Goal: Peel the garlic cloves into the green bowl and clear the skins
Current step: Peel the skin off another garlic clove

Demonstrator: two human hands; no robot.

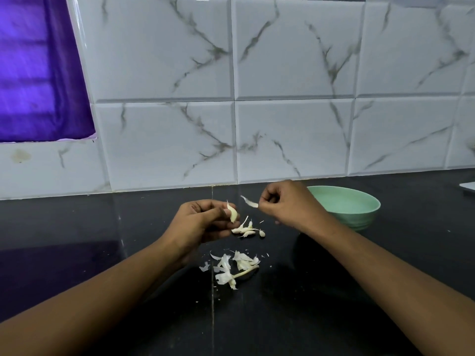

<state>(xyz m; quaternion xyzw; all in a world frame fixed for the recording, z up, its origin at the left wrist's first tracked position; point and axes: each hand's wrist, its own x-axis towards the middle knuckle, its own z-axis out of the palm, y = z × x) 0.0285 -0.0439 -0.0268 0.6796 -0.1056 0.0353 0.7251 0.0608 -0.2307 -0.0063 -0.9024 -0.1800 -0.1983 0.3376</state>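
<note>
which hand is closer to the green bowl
Right. The right hand covers the left rim of the green bowl, pinching a strip of skin. The left hand is farther left, holding a garlic clove.

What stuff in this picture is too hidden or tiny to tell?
1. Head view, bowl bottom: hidden by its near wall and the right hand, which pinches a skin.
2. Head view, pale thing: cut off by the right edge.
3. Head view, bits beside the left hand: too small to tell cloves from skins.
4. Head view, clove: partly hidden by the left hand's fingers.
</note>
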